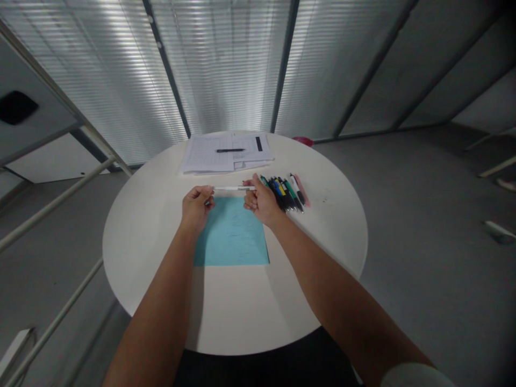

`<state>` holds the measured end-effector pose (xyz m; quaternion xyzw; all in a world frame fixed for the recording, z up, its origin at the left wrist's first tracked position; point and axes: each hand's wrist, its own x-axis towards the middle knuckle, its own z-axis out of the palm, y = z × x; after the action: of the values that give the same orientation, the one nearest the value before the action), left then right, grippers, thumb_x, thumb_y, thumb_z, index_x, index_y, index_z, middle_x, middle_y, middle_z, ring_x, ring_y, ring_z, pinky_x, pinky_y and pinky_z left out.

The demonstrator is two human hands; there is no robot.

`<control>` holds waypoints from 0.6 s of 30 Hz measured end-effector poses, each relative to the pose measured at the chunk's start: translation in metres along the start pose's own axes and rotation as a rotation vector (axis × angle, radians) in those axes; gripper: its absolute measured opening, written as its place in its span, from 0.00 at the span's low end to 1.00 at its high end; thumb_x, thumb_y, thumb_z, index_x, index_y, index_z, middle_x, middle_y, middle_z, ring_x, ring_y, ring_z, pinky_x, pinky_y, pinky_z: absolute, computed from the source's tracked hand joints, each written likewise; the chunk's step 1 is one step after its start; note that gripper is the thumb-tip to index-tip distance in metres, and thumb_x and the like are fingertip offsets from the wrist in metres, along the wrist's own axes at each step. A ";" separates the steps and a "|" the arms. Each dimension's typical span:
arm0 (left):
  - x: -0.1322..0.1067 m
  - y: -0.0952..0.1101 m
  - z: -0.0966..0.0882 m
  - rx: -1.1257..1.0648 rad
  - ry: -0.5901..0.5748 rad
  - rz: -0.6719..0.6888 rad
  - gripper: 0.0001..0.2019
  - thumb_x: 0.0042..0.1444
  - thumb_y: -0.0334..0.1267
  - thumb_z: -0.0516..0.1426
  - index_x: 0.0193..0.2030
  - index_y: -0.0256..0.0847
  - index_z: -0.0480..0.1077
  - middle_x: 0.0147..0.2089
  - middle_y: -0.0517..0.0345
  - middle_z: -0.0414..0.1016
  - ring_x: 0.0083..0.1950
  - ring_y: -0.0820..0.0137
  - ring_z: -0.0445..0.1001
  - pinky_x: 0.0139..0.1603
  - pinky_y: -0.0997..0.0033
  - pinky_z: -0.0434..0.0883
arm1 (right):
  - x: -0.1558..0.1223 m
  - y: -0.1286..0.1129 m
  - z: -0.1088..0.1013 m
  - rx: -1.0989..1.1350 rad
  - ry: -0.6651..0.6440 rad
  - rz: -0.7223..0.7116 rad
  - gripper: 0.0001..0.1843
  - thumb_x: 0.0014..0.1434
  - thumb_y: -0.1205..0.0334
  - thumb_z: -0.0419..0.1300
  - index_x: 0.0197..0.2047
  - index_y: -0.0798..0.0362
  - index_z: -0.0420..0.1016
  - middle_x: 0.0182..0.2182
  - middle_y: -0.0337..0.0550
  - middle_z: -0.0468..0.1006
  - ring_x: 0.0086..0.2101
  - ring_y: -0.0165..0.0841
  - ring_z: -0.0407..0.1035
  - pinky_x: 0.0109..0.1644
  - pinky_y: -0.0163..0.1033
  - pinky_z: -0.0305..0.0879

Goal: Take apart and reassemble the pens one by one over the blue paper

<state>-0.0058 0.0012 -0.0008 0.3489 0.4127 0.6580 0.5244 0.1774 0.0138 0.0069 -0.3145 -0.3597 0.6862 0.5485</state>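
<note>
A thin white pen (231, 188) is held level between both hands above the far edge of a light blue sheet (233, 236). My left hand (196, 206) is closed round its left end. My right hand (260, 200) is closed round its right end, thumb up. Both hands hover over the round white table (153, 226). Just right of my right hand lies a row of several pens (287, 192) in black, blue, yellow, green, white and pink.
At the table's far side lies a stack of printed papers (226, 153) with a black pen (230, 150) on top. A red object (303, 141) peeks out behind the far rim. Metal rails (60, 199) run along the left. Window blinds fill the background.
</note>
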 end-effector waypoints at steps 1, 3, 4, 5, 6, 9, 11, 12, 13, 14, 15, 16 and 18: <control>0.000 0.000 0.000 -0.002 0.000 0.000 0.13 0.42 0.40 0.69 0.28 0.39 0.70 0.30 0.61 0.70 0.25 0.79 0.65 0.24 0.77 0.62 | 0.001 0.000 0.000 -0.004 0.024 -0.010 0.15 0.55 0.48 0.64 0.35 0.49 0.67 0.11 0.22 0.54 0.13 0.22 0.47 0.21 0.33 0.51; -0.001 0.001 0.001 -0.006 0.000 0.001 0.12 0.43 0.39 0.69 0.29 0.39 0.71 0.31 0.61 0.71 0.26 0.79 0.65 0.24 0.77 0.62 | 0.001 0.000 -0.001 0.000 0.061 -0.011 0.15 0.51 0.55 0.67 0.38 0.48 0.67 0.14 0.24 0.61 0.15 0.23 0.54 0.22 0.32 0.53; -0.001 0.002 0.001 -0.010 0.001 0.004 0.12 0.43 0.39 0.69 0.29 0.39 0.72 0.32 0.61 0.71 0.26 0.79 0.65 0.24 0.77 0.62 | 0.001 -0.001 -0.001 0.007 0.070 -0.001 0.16 0.50 0.57 0.67 0.39 0.48 0.67 0.16 0.26 0.65 0.17 0.24 0.57 0.22 0.32 0.55; -0.001 0.002 0.002 -0.012 0.001 0.004 0.12 0.43 0.39 0.69 0.29 0.39 0.72 0.32 0.61 0.71 0.26 0.79 0.65 0.24 0.77 0.62 | 0.001 -0.001 -0.001 0.015 0.067 0.018 0.16 0.50 0.57 0.66 0.40 0.48 0.67 0.18 0.27 0.67 0.18 0.25 0.59 0.22 0.32 0.55; -0.001 0.002 0.002 -0.013 -0.001 0.003 0.11 0.42 0.39 0.69 0.29 0.39 0.72 0.31 0.61 0.71 0.26 0.79 0.65 0.24 0.77 0.62 | 0.001 -0.002 0.000 0.019 0.055 0.039 0.15 0.51 0.55 0.66 0.39 0.49 0.67 0.18 0.28 0.68 0.19 0.25 0.60 0.22 0.32 0.56; -0.001 0.002 0.002 -0.018 -0.003 0.001 0.11 0.42 0.38 0.69 0.28 0.39 0.72 0.31 0.61 0.70 0.26 0.79 0.65 0.24 0.77 0.62 | 0.000 0.000 0.000 -0.007 0.012 0.037 0.17 0.54 0.45 0.63 0.33 0.50 0.66 0.13 0.26 0.60 0.15 0.23 0.52 0.19 0.32 0.52; -0.001 0.002 0.002 -0.024 0.000 -0.002 0.11 0.42 0.38 0.69 0.29 0.39 0.72 0.31 0.61 0.70 0.26 0.79 0.66 0.24 0.77 0.63 | 0.001 0.002 -0.001 -0.044 0.006 -0.010 0.19 0.54 0.44 0.64 0.34 0.49 0.65 0.12 0.23 0.57 0.13 0.22 0.48 0.19 0.32 0.51; -0.002 0.002 0.002 -0.025 0.001 -0.003 0.11 0.42 0.38 0.69 0.29 0.39 0.72 0.31 0.61 0.70 0.26 0.79 0.66 0.24 0.77 0.63 | 0.002 0.004 -0.001 -0.056 0.018 -0.031 0.18 0.52 0.47 0.66 0.35 0.48 0.65 0.12 0.23 0.58 0.13 0.22 0.49 0.19 0.31 0.50; -0.002 0.002 0.002 -0.024 -0.002 -0.003 0.11 0.42 0.38 0.69 0.30 0.39 0.72 0.31 0.61 0.71 0.26 0.79 0.66 0.24 0.77 0.63 | 0.003 0.005 -0.002 -0.061 0.032 -0.040 0.19 0.51 0.49 0.68 0.37 0.48 0.65 0.13 0.23 0.60 0.14 0.22 0.51 0.20 0.31 0.51; -0.002 0.002 0.002 -0.019 -0.007 -0.002 0.11 0.42 0.38 0.69 0.30 0.39 0.72 0.31 0.61 0.71 0.26 0.79 0.66 0.25 0.77 0.63 | 0.004 0.006 -0.003 -0.065 0.043 -0.040 0.19 0.50 0.52 0.69 0.38 0.47 0.65 0.14 0.24 0.63 0.15 0.23 0.53 0.20 0.30 0.51; -0.002 0.002 0.002 -0.011 -0.011 0.001 0.12 0.42 0.38 0.69 0.30 0.39 0.72 0.31 0.61 0.71 0.26 0.79 0.66 0.25 0.77 0.63 | 0.005 0.007 -0.003 -0.075 0.052 -0.046 0.19 0.50 0.53 0.69 0.39 0.47 0.65 0.16 0.25 0.65 0.16 0.23 0.55 0.20 0.30 0.52; -0.002 0.002 0.002 -0.005 -0.012 0.004 0.12 0.43 0.39 0.68 0.30 0.39 0.71 0.31 0.61 0.71 0.26 0.79 0.66 0.25 0.77 0.63 | 0.006 0.008 -0.004 -0.099 0.056 -0.064 0.17 0.50 0.54 0.68 0.38 0.48 0.65 0.16 0.26 0.66 0.17 0.23 0.57 0.20 0.29 0.52; -0.002 0.001 0.002 -0.004 -0.001 0.009 0.12 0.44 0.40 0.68 0.29 0.39 0.70 0.30 0.61 0.70 0.26 0.79 0.66 0.25 0.77 0.63 | 0.007 0.010 -0.005 -0.178 0.050 -0.132 0.14 0.52 0.54 0.65 0.36 0.49 0.65 0.18 0.28 0.67 0.19 0.23 0.59 0.20 0.29 0.53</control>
<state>-0.0044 -0.0002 0.0012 0.3501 0.4095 0.6609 0.5226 0.1747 0.0198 -0.0042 -0.3548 -0.4252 0.6060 0.5711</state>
